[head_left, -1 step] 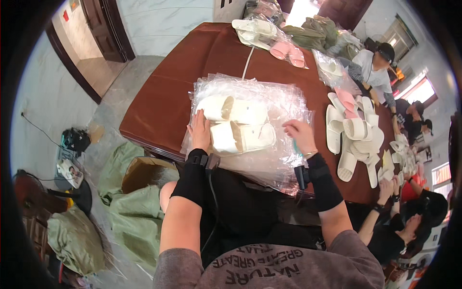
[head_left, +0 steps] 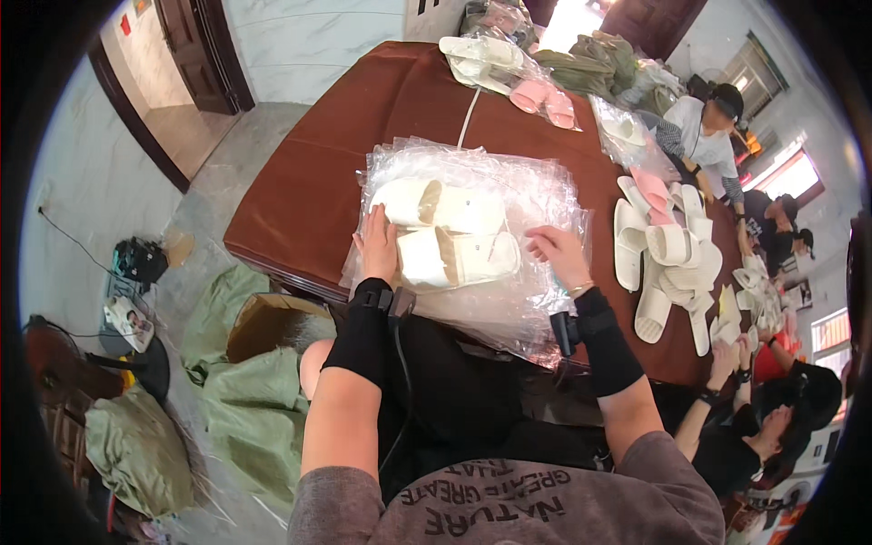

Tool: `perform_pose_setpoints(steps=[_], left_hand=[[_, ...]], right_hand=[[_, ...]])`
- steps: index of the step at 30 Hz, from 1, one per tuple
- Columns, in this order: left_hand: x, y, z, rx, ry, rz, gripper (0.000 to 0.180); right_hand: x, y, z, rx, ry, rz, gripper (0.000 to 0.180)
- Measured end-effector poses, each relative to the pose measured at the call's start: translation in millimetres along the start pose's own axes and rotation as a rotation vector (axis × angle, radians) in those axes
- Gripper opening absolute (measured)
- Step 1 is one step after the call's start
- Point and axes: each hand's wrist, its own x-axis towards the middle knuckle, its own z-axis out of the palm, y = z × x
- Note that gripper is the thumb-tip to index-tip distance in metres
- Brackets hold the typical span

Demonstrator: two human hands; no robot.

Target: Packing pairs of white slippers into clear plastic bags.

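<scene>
The slippers (head_left: 486, 258), laid on bags (head_left: 545, 186) between the slightly spread left fingers (head_left: 374, 220) and the curled right fingers (head_left: 540, 238), are seemingly being steadied from the left, though whether anything is pinched at right cannot be told, and a sure bag-edge grip seems called for.

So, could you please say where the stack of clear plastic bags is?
In the head view, the stack lies centrally on the brown table, by the left hand, left of the loose slippers.
</scene>
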Motion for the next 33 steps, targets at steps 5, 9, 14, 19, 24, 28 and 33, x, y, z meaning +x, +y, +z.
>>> perform_pose_setpoints(steps=[5, 9, 14, 19, 24, 28, 33], left_hand=[[-2.2, 2.5, -0.8, 0.001, 0.006, -0.036, 0.049], [-4.0, 3.8, -1.9, 0.010, 0.002, -0.039, 0.049], [-4.7, 3.8, -0.6, 0.026, 0.004, -0.040, 0.049], [0.0, 4.5, 3.6, 0.020, 0.007, -0.043, 0.049], [-6.5, -13.0, -5.0, 0.099, 0.054, -0.047, 0.048], [-2.6, -5.7, 4.3, 0.058, 0.084, 0.007, 0.048], [1.1, 2.2, 10.3, 0.048, 0.044, -0.022, 0.048]], right_hand=[[8.3, -20.2, 40.5, 0.005, 0.185, -0.022, 0.020], [11.4, -32.6, 58.0, -0.417, 0.213, -0.149, 0.030], [25.0, 1.7, 63.3, -0.883, 0.188, -0.118, 0.037], [42.1, 81.2, -18.6, -0.254, 0.445, -0.028, 0.015], [4.7, -12.4, -1.1, 0.033, 0.604, -0.048, 0.016], [-6.9, -54.7, 26.7, -0.148, 0.273, -0.160, 0.015], [16.9, 0.1, 10.3, -0.783, 0.067, -0.043, 0.015]])
